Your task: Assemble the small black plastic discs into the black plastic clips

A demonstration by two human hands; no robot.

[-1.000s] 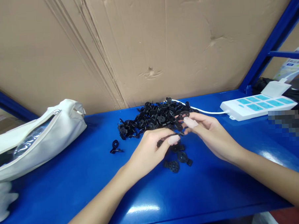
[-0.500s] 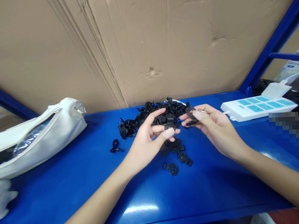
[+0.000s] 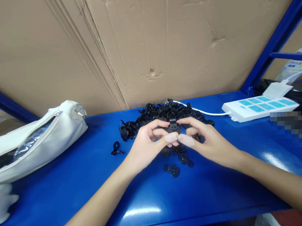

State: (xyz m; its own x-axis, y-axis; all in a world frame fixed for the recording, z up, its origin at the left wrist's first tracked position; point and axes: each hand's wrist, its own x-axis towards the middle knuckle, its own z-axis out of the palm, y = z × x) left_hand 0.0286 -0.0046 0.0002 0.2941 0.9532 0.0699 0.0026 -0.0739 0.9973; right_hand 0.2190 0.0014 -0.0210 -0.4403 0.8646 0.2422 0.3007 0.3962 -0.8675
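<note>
Between both hands is a black plastic clip with a round, perforated disc and a short tab at its top. My left hand grips it from the left, thumb on its lower edge and fingers curled at its side. From the right, my right hand pinches the same clip, its thumb tip close to the left thumb. Dark pieces show by the right hand's curled fingers; whether it holds them I cannot tell. Behind the hands lies a pile of similar black clips. Nearer me are loose clips, one flat with its perforated disc showing.
On the left of the blue shelf lies an unzipped white pouch, with a pale object before it. A white power strip with a cable stands at the right. Cardboard backs the shelf; one clip sits left of the pile.
My right hand has moved left and down to meet my left hand. Both hands now grip one clip together, and the white cable behind is more exposed.
</note>
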